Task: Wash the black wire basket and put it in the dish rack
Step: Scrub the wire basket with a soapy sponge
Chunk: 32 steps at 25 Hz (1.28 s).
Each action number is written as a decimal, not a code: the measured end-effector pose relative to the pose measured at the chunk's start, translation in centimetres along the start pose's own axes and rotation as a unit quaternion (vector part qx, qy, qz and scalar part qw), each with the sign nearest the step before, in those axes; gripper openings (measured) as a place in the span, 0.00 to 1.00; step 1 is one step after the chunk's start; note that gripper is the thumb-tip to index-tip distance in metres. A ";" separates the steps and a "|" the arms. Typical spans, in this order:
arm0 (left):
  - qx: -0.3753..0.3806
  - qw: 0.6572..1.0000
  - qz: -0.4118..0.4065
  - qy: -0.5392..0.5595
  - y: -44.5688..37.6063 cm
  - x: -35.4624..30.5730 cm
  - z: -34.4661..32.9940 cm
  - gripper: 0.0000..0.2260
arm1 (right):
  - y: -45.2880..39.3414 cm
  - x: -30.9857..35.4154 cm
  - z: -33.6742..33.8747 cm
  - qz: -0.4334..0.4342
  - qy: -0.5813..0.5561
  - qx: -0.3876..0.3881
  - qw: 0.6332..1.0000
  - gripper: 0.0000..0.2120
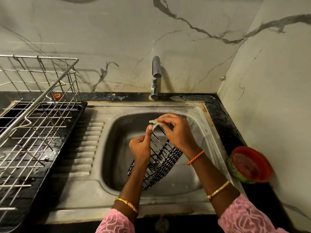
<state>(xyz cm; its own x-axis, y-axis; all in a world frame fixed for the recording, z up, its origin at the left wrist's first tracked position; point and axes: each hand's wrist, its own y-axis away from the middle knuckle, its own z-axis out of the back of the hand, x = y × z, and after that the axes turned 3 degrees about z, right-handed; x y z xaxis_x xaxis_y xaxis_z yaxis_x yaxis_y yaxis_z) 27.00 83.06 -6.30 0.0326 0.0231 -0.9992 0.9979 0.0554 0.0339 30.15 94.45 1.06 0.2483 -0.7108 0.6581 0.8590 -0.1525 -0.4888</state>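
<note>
Over the sink point(193, 115), the left hand point(140, 148) grips the black wire basket point(161, 163). Right hand point(175, 130) fingers pinch a soapy scrubber point(154, 122) against its rim. No writing is readable.

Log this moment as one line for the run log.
phase: scrubbing | left hand: holds black wire basket over sink | right hand: rubs scrubber on basket top | dish rack: awaits basket

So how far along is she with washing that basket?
Midway. The left hand holds the black wire basket over the sink while the right hand rubs it with a soapy scrubber. The tap is dry; rinsing and the dish rack remain.
</note>
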 end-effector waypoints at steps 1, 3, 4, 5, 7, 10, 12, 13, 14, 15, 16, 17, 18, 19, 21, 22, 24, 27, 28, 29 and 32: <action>-0.002 1.000 -0.005 -0.007 0.1 -0.2 -0.1 0.29 | 0.4 0.5 -0.3 0.009 0.017 0.003 1.000 0.09; -0.018 1.000 0.004 0.002 -0.3 -0.3 -0.1 0.28 | 2.3 1.2 -0.6 0.025 0.065 -0.003 0.998 0.10; -0.032 0.999 0.017 0.010 -0.6 -0.1 0.1 0.29 | 3.6 1.1 -0.4 0.032 0.077 -0.009 0.996 0.11; -0.045 0.999 0.027 0.015 -1.0 0.2 0.3 0.30 | 5.0 0.9 -0.1 0.038 0.075 -0.014 0.996 0.12; -0.062 0.997 0.041 0.019 -1.5 0.5 0.9 0.31 | 7.2 0.3 0.7 0.044 0.048 -0.030 0.997 0.12; -0.048 0.997 0.048 0.021 -1.7 0.8 1.2 0.32 | 6.7 -0.1 1.3 -0.006 0.013 -0.075 0.997 0.09; -0.040 0.998 0.051 0.019 -1.4 0.7 1.2 0.31 | 4.3 -0.2 1.1 -0.016 0.000 -0.065 0.998 0.09; -0.036 0.998 0.050 0.022 -1.2 0.5 1.2 0.31 | 3.2 -0.2 0.8 0.000 0.006 -0.036 0.999 0.10; -0.036 0.997 0.052 0.032 -1.2 0.4 1.2 0.31 | 2.6 -0.3 0.6 0.019 0.017 -0.007 1.000 0.10; -0.042 0.997 0.056 0.045 -1.2 0.3 1.3 0.31 | 2.4 -0.7 0.6 0.028 0.022 0.007 0.999 0.09; -0.048 0.995 0.061 0.057 -1.2 0.1 1.5 0.30 | 2.4 -1.2 0.8 0.019 0.019 0.005 1.000 0.08; -0.052 0.994 0.067 0.066 -1.4 0.1 1.7 0.28 | 2.5 -1.9 1.2 -0.003 0.009 -0.009 1.000 0.08; -0.051 0.994 0.071 0.070 -1.6 0.1 1.9 0.27 | 2.4 -2.6 1.7 -0.036 -0.002 -0.029 0.999 0.08; -0.046 0.994 0.071 0.066 -1.6 0.2 2.0 0.26 | 2.2 -3.2 2.1 -0.073 -0.007 -0.050 0.996 0.08; -0.031 0.996 0.061 0.050 -1.5 0.3 1.9 0.26 | 1.5 -3.7 2.3 -0.120 0.000 -0.078 0.990 0.08; -0.024 0.997 0.060 0.050 -1.4 0.4 1.7 0.26 | 1.3 -3.3 1.9 -0.119 0.006 -0.085 0.989 0.07; -0.019 0.995 0.072 0.061 -1.2 0.5 1.4 0.26 | 1.9 -1.4 0.6 -0.076 0.012 -0.078 0.994 0.08; -0.028 0.990 0.118 0.071 -1.6 0.8 1.7 0.25 | 3.8 0.4 0.1 -0.017 -0.005 -0.042 0.999 0.11; -0.029 0.987 0.137 0.081 -1.7 1.0 1.9 0.24 | 3.7 0.0 0.6 -0.029 -0.015 -0.045 0.998 0.10; -0.031 0.983 0.155 0.091 -1.8 1.2 2.2 0.24 | 3.2 -0.8 1.2 -0.052 -0.018 -0.058 0.997 0.09; -0.028 0.976 0.186 0.107 -1.8 1.3 2.5 0.24 | 0.7 -3.4 2.7 -0.127 -0.013 -0.069 0.989 0.08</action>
<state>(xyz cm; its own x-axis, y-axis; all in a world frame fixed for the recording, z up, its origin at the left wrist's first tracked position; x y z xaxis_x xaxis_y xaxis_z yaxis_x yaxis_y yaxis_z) 25.41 80.48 -7.72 0.3729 0.2605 -0.8906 0.9147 0.0578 0.3999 31.14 98.56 0.00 0.0459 -0.6195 0.7837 0.8264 -0.4172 -0.3782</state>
